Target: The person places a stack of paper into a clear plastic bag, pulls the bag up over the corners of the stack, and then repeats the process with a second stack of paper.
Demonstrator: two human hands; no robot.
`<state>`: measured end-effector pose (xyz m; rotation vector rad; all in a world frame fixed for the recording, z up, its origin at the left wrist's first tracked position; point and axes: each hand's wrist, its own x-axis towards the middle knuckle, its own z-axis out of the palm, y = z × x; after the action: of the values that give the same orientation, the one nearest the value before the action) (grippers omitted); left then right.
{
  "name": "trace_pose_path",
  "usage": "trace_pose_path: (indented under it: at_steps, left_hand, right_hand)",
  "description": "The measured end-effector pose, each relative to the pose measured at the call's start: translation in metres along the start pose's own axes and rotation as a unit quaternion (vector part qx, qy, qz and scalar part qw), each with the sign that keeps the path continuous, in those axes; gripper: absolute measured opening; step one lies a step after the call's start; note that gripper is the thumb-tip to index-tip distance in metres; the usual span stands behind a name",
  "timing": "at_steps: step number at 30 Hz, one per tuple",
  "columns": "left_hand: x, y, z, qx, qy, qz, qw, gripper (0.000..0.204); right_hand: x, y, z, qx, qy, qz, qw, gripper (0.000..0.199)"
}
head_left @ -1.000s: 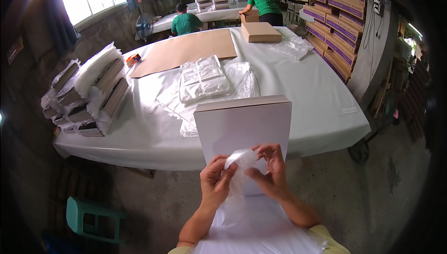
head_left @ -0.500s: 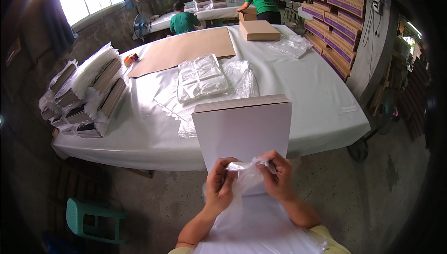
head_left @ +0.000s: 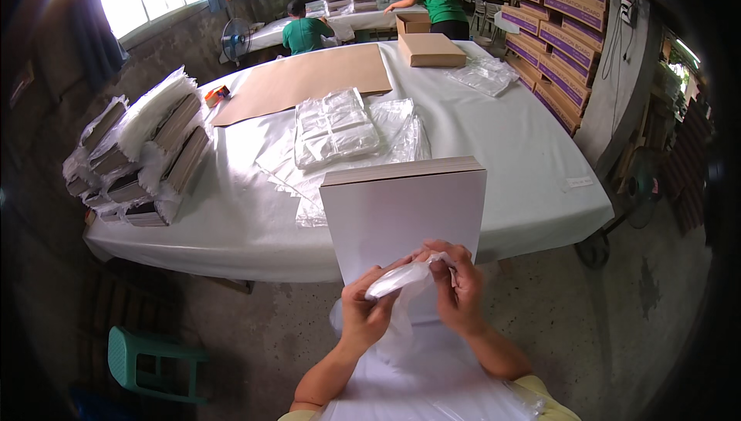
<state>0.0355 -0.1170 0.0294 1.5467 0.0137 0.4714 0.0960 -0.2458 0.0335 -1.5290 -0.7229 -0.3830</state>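
Between my two hands is a clear plastic bag, its mouth bunched and folded back. My left hand grips one side of the bag's edge, and my right hand pinches the other side. The rest of the bag hangs down toward my lap, over white material that I cannot make out fully. Just beyond my hands, a thick stack of white boards stands upright against the table's near edge, its layered grey-brown top edge facing up. My hands cover its lower part.
Flat plastic bags lie on the white-covered table beside a brown sheet. Wrapped board stacks are piled at left, a carton at the back. A green stool stands lower left. Two people work at a far table.
My hands have drawn closer together, and the bag's mouth has gone from stretched to a rounded fold. The standing boards have hardly moved. The far standing person has shifted an arm.
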Motion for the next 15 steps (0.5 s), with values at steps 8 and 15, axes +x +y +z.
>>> trace_pose_path:
  at_steps: [8, 15]
  left_hand:
    - [0.006, 0.002, 0.003, -0.070, -0.008, 0.112, 0.991, 0.015]
    - [0.003, 0.004, 0.010, -0.137, 0.025, 0.034, 0.990, 0.028]
  right_hand:
    - [-0.004, -0.003, 0.000, 0.058, -0.039, -0.033, 0.997, 0.030]
    - [0.002, -0.014, -0.004, -0.076, -0.071, -0.085, 0.991, 0.027]
